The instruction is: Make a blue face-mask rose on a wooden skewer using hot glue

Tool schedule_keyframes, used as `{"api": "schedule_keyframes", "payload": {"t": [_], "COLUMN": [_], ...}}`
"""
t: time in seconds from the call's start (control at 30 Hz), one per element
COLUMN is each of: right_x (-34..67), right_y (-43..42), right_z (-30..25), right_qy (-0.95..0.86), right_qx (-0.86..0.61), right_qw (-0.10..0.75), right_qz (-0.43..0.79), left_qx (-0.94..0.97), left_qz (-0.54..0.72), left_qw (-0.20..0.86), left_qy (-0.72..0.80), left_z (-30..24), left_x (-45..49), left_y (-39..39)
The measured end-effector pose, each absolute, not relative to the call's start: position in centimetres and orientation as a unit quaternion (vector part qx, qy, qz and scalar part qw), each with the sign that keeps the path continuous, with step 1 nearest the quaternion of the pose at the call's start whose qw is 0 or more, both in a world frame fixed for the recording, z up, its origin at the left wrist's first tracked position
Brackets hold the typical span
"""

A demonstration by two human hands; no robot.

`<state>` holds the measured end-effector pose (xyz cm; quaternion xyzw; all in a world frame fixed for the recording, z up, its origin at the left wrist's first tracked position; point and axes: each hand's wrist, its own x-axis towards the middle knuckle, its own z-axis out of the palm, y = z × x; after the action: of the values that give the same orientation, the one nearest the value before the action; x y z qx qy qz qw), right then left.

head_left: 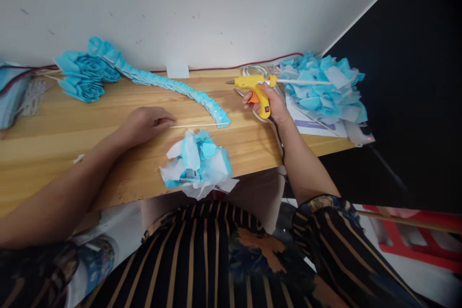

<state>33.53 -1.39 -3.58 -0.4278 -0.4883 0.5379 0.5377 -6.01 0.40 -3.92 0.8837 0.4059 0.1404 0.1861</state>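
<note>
My right hand (272, 103) is closed round the handle of a yellow glue gun (252, 83), its nozzle pointing left and a glue stick (301, 81) sticking out of its back. Pinched in my left hand (146, 125) is one end of a thin wooden stick (195, 125). The stick's far end lies against the tip of a long curved strip of folded blue paper pieces (173, 85). Just below the stick sits a loose pile of blue and white paper pieces (195, 161), at the table's front edge.
Finished-looking blue paper flowers (84, 74) lie at the back left. A heap of blue and white pieces (325, 86) is at the right, over a printed sheet (314, 127). Dark red cable (234, 65) runs along the wall. White sticks (34, 96) lie far left.
</note>
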Motion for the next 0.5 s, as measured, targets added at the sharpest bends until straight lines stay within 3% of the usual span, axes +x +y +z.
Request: {"api": "schedule_keyframes", "payload": {"t": [0.5], "right_x": [33.47], "right_y": [-1.4], "right_z": [-3.46], "right_qy": [-0.509], "right_qx": [-0.428], "right_qw": [0.514], "right_qz": [0.541], "left_qx": [0.884], "left_qz": [0.143], "left_qw": [0.193], "left_qy": [0.401], "left_z": [-3.5], "left_x": [-5.74], "left_y": [0.0]}}
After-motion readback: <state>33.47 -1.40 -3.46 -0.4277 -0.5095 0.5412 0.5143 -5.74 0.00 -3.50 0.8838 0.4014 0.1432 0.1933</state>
